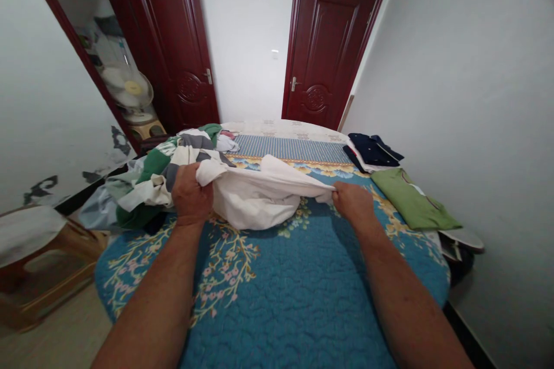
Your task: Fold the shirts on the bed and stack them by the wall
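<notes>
A white garment (pixel 259 196) is stretched between my two hands, just above the blue flowered cloth that covers the table. My left hand (pixel 190 193) is closed on the garment's left end, beside a heap of clothes. At the opposite end, my right hand (pixel 352 202) pinches a narrow corner of the fabric. The upper edge runs fairly taut between the hands while the lower part sags in loose folds. Its exact kind cannot be made out from this bunched shape.
Loose clothes (pixel 151 179) lie heaped on the table's left. Folded at the right are a green shirt (pixel 413 199) and a dark navy stack (pixel 374 150). A wooden stool (pixel 82 242) stands left of the table (pixel 281 300). Walls and two red doors (pixel 333 40) enclose the far side.
</notes>
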`<act>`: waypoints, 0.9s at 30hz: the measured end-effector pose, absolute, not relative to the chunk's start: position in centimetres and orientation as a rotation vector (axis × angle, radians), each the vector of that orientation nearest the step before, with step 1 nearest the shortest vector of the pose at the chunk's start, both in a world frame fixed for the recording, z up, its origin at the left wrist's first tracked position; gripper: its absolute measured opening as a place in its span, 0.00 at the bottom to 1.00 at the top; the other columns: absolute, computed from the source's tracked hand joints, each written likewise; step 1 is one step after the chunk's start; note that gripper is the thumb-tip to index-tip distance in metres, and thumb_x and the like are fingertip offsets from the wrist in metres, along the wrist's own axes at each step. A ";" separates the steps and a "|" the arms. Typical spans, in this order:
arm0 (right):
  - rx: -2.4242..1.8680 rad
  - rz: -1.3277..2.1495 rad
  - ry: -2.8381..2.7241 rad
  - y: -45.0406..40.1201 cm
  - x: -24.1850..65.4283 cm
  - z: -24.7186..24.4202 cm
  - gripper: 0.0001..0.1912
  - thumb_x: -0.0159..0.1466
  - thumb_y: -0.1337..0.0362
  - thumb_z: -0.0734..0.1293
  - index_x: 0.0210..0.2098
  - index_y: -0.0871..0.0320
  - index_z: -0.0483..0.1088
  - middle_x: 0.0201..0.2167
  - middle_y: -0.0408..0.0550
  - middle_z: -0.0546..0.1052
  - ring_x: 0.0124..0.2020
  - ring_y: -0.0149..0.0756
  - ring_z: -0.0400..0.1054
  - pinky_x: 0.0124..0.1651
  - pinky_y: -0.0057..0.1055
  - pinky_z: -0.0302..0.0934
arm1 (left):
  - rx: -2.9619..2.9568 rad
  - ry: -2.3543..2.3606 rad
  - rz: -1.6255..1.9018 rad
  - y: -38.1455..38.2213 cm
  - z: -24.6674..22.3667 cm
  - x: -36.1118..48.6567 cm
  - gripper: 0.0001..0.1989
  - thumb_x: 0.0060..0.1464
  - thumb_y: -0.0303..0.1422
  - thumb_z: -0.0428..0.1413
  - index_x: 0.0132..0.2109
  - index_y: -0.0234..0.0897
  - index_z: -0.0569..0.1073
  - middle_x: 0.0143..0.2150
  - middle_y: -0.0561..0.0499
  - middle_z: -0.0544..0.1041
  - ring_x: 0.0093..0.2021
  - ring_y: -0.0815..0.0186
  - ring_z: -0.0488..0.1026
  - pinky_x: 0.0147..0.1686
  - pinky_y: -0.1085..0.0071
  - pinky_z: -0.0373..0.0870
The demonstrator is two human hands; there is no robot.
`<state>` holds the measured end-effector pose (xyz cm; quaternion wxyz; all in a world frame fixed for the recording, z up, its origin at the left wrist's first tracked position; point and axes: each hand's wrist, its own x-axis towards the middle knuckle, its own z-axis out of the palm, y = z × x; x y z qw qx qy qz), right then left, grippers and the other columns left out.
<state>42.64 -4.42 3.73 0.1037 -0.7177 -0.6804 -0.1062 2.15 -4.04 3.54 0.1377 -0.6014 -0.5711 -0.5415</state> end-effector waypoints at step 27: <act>-1.833 0.325 -2.136 -2.2 49.3 -1.5 0.33 0.63 0.51 0.75 0.65 0.57 0.74 0.61 0.56 0.80 0.56 0.48 0.75 0.57 0.35 0.65 | -1.550 -2.464 -1.620 -1.4 0.4 -0.6 0.21 0.55 0.41 0.62 0.52 0.36 0.82 0.48 0.41 0.85 0.50 0.46 0.81 0.50 0.55 0.77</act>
